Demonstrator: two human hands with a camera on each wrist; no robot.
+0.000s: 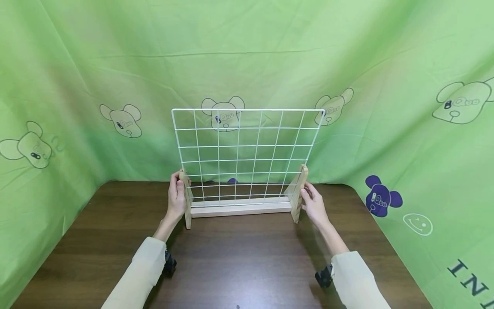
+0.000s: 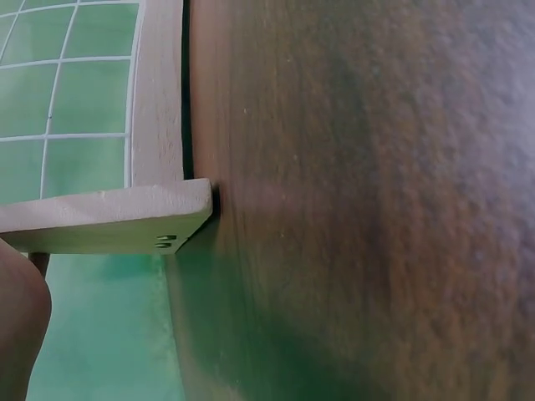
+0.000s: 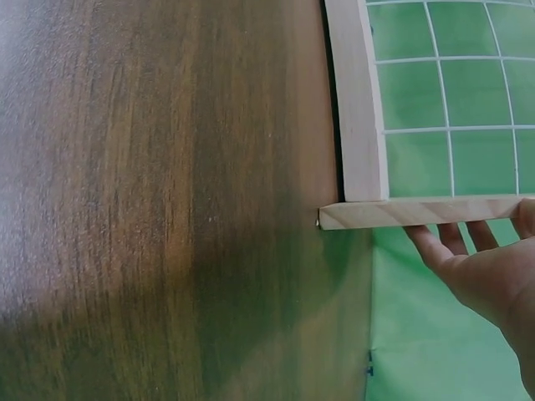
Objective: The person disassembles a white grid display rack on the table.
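A white wire grid stands upright in a pale wooden stand, toward the back of the table. The stand has two side panels and a low crossbar between them. My left hand grips the left panel, its thumb on the near side and fingertips showing past the far side. At the right panel, my right hand touches the outer face with fingertips and thumb. No finger shows inside that panel in the right wrist view. Only part of the left hand appears in the left wrist view.
A dark brown wooden table lies under the stand. Green cloth printed with cartoon heads hangs behind and at both sides. Dark wrist devices sit at both cuffs.
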